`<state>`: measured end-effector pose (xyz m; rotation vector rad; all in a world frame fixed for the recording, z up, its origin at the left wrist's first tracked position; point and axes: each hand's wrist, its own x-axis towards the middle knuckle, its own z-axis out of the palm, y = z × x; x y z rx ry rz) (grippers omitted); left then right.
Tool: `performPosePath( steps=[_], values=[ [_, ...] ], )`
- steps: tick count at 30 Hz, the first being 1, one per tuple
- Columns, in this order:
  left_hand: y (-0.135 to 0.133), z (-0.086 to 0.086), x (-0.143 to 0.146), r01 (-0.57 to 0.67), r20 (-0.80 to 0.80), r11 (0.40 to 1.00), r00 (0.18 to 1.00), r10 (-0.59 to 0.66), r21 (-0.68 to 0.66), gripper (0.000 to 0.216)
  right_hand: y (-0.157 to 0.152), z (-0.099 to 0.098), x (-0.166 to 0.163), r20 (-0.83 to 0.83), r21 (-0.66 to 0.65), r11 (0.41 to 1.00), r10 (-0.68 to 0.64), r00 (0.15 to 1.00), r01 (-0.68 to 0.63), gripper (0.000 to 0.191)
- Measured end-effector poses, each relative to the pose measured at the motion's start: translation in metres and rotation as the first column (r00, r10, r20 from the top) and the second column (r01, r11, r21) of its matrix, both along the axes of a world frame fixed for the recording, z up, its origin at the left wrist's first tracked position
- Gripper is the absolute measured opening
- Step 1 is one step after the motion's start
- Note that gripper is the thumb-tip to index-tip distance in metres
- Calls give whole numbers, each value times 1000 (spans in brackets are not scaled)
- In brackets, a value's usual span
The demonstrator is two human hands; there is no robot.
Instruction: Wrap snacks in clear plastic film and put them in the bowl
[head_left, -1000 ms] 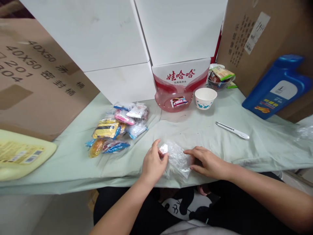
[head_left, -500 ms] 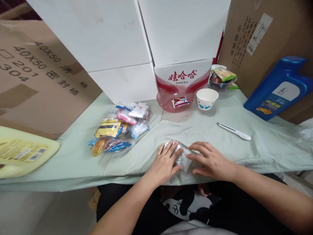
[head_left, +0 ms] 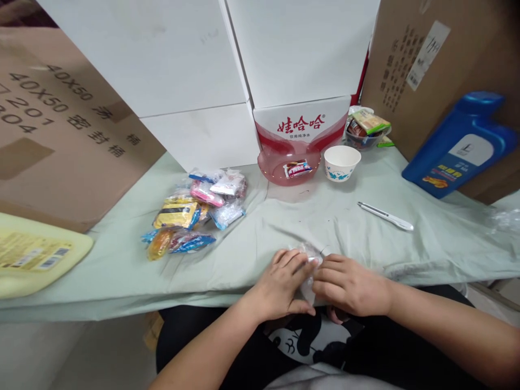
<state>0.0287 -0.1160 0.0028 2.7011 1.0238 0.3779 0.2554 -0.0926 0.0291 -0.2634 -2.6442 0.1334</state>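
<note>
Far left: pale yellow bottle (head_left: 38, 257) at the table edge, cut off by the frame, big brown carton (head_left: 77, 146) behind it, "40X50" printed on the side. Next, a pile of wrapped snacks (head_left: 193, 211) on the green cloth (head_left: 125, 271) — yellow, blue, pink and clear packaging, bunched together. White boxes (head_left: 199, 141) stand behind the pile.

Center, near edge of the cloth: left hand (head_left: 280, 284) palm down, fingers extended and slightly spread, thumb out to the side, not closed on anything. Its fingers lie over the clear plastic (head_left: 308, 293). That plastic is crumpled and sits between the two hands, mostly covered; bits show above and below the fingertips.

Beyond the hands, pink bowl (head_left: 270, 172) with one wrapped bar (head_left: 298, 169) in it, just in front of the box with red print (head_left: 303, 127). White paper cup (head_left: 341, 165) right beside the bowl.

Right hand (head_left: 353, 284): fingers curled in against the plastic, close to the left fingertips. Can't tell if it's actually pinching it — fingertips hidden.

Further right: clear bowl of packets (head_left: 363, 142) at the back, white pen (head_left: 385, 216) lying slantwise on the cloth, then tilted-looking blue bottle (head_left: 459, 149) in front of another brown carton (head_left: 442, 32).
</note>
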Motion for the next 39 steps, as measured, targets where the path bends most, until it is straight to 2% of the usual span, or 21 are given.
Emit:
performPosePath(
  steps=[2,7,12,16,21,23,25,27,31,32,33,34,36,37,39],
  values=[
    [1,0,-1,13,44,1000,999,-12,-19,89,4,-1,-1,-35,-55,997,-61,998,59,20],
    [3,3,-4,-12,100,996,995,20,-86,62,19,-9,-7,-88,-107,959,-272,958,263,23],
    [5,4,-5,-4,184,995,983,23,-104,48,34,-14,-21,62,-107,884,-450,891,454,31],
    [5,0,-7,-22,220,999,975,28,-33,39,45,-17,-33,283,-47,824,-531,799,564,30],
    [3,2,-8,-193,371,963,922,112,187,19,46,-19,-46,390,12,765,-596,702,644,30],
    [2,3,-7,-167,336,947,939,69,273,23,44,-20,-50,404,13,754,-604,686,656,30],
    [2,3,-6,-93,233,953,972,25,288,26,44,-20,-51,414,3,756,-597,687,655,30],
    [3,2,-4,-68,159,969,987,30,238,23,48,-19,-48,413,-2,752,-599,686,659,30],
    [5,0,-5,-90,165,987,984,67,137,18,62,-9,-28,324,47,666,-715,619,745,24],
    [5,0,-5,-90,175,988,982,68,124,18,63,-7,-23,266,48,663,-729,630,747,22],
    [5,0,-6,-89,182,989,981,67,115,19,61,-6,-19,197,34,688,-716,670,725,21],
    [5,0,-7,-85,189,990,980,63,111,20,58,-6,-16,127,9,743,-665,736,670,21],
    [6,1,-9,-81,203,991,978,57,109,21,49,-12,-16,30,-45,878,-476,879,476,24],
    [7,1,-10,-88,214,990,975,63,112,19,43,-17,-18,12,-65,923,-378,926,378,26],
    [10,3,-15,-121,246,985,965,88,123,13,35,-28,-23,29,-97,961,-256,966,257,29]
  ],
)
